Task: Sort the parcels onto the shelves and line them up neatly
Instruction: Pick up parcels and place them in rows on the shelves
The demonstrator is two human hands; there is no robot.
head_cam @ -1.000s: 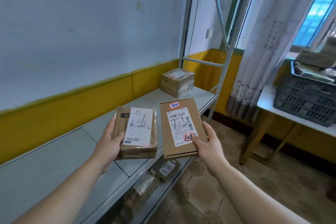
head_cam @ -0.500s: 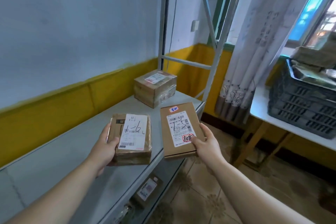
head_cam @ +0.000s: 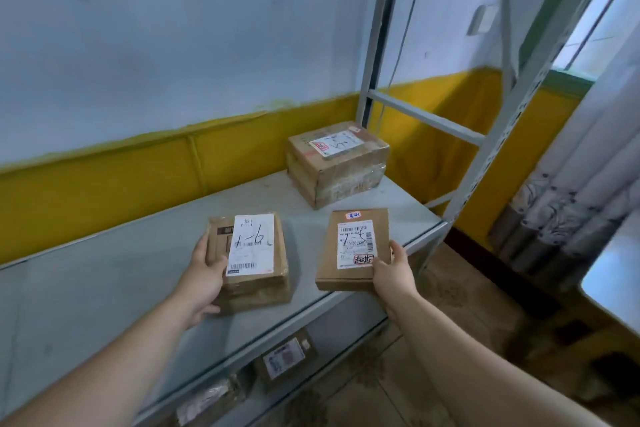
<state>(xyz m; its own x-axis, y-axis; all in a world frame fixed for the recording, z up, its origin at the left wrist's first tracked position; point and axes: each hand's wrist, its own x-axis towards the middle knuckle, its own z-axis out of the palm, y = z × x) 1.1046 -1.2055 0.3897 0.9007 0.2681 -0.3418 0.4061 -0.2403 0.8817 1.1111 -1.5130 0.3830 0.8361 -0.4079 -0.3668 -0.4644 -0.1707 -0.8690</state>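
Moved over shelf (head_cam: 104,288) front: parcel 1-6 (head_cam: 251,255), parcel 1-5 (head_cam: 353,248).

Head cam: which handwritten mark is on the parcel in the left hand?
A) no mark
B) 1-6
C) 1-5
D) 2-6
B: the white label on the taped parcel that the left hand grips reads 1-6, while the flat parcel in the right hand reads 1-5.

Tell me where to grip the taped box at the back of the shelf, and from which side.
Probably by its left and right side faces, coming from the open front: the taped box lies flat on the shelf, wall close behind.
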